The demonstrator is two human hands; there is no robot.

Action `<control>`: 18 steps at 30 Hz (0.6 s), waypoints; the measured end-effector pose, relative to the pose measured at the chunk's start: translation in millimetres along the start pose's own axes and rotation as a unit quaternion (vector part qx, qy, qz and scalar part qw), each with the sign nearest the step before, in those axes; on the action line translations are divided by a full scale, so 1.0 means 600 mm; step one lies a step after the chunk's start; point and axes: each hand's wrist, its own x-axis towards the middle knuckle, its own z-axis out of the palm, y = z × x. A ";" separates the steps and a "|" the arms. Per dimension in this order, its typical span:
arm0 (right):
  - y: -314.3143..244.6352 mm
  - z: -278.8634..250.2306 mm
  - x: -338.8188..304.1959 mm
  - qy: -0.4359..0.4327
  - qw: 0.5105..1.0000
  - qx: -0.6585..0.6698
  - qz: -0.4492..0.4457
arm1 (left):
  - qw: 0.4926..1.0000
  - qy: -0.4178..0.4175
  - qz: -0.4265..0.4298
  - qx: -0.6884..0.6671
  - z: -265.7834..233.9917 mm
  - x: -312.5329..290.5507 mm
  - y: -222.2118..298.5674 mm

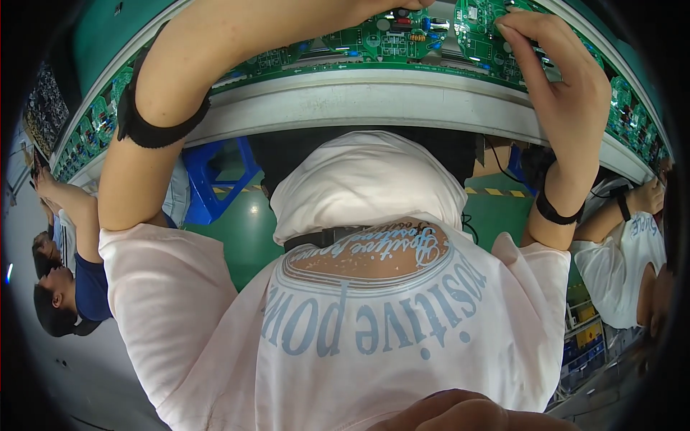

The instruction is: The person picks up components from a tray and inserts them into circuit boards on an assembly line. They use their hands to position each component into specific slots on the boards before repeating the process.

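Note:
A row of green circuit boards (460,66) with small parts standing on them runs along the top of the view. Over the boards my left hand (359,7) reaches in from the left; the upper edge cuts off most of its fingers, and a dark small part lies by the visible fingertips. My right hand (571,68) is at the boards on the right, its thumb and forefinger pinched together close to the board surface. Whatever sits between those fingertips is too small to make out. Each of my arms wears a black band.
A pale rail (359,108) edges the boards on my side. Below it, a blue stool (215,183) stands at the left. Other people are at both sides: a person in dark blue (90,291) and a person in white (618,266). Bins on a rack (586,345) show at lower right.

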 end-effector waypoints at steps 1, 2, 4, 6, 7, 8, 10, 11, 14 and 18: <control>0.001 0.000 -0.001 0.001 1.000 -0.003 0.004 | 1.000 -0.003 0.002 0.001 0.002 0.002 -0.001; 0.003 0.000 -0.001 0.001 1.000 -0.002 0.008 | 1.000 0.004 0.012 0.005 0.004 0.003 -0.003; -0.002 -0.002 0.001 0.001 1.000 0.007 0.001 | 1.000 0.015 0.016 0.022 -0.005 -0.004 0.005; -0.001 -0.002 0.001 -0.002 1.000 0.012 0.009 | 0.999 0.017 0.028 0.040 -0.003 -0.002 0.005; 0.002 -0.001 -0.001 -0.005 1.000 0.013 0.020 | 0.998 0.017 0.040 0.051 0.002 0.004 0.002; 0.005 0.000 -0.002 -0.006 1.000 0.011 0.028 | 0.997 0.017 0.048 0.054 0.009 0.009 -0.002; -0.002 -0.002 0.001 -0.001 1.000 0.023 0.020 | 0.996 0.010 0.040 0.083 -0.003 0.003 0.011; -0.006 -0.003 0.002 0.005 0.999 0.029 0.013 | 0.994 0.004 0.033 0.100 -0.009 0.000 0.018; 0.005 -0.001 0.000 0.000 1.000 0.009 0.010 | 0.990 -0.009 0.048 0.129 0.001 0.012 0.014; 0.052 0.007 -0.014 -0.002 0.999 -0.010 -0.033 | 0.980 -0.016 0.073 0.185 -0.001 0.017 0.022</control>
